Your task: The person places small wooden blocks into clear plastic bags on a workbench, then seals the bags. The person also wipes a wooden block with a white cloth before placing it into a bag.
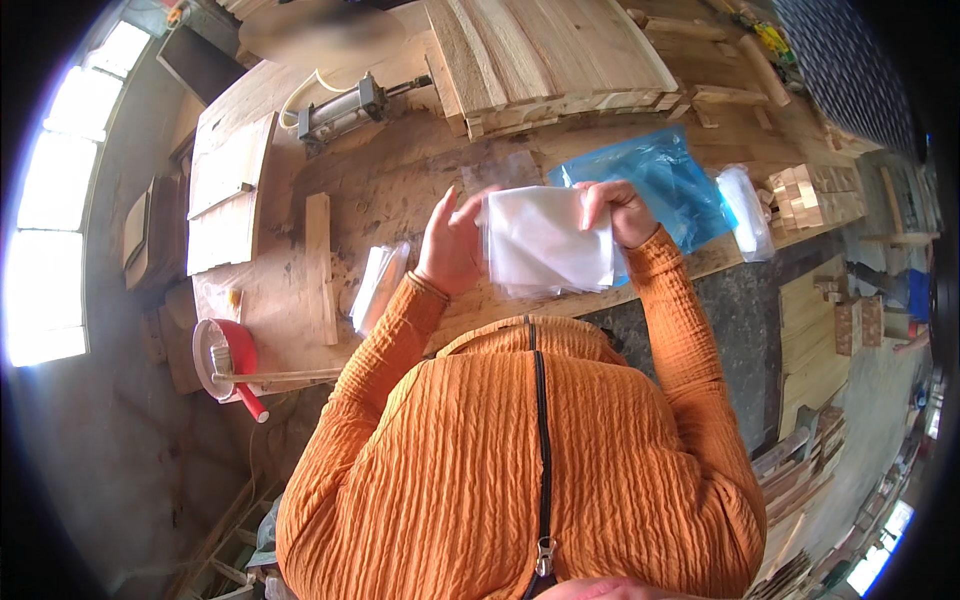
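a head-worn fisheye looks down over the workbench (385,195).

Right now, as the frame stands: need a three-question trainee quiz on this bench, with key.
1. Which hand pinches the translucent plastic sheets near their upper right corner?
2. True or false: in the picture, the metal cylinder lies left of the stacked boards.
3. Fill in: the red-handled pan holds a ____.

Key:
1. The right hand.
2. True.
3. Brush.

The right hand (622,212) pinches translucent plastic sheets (548,245) beside the left hand (450,245).
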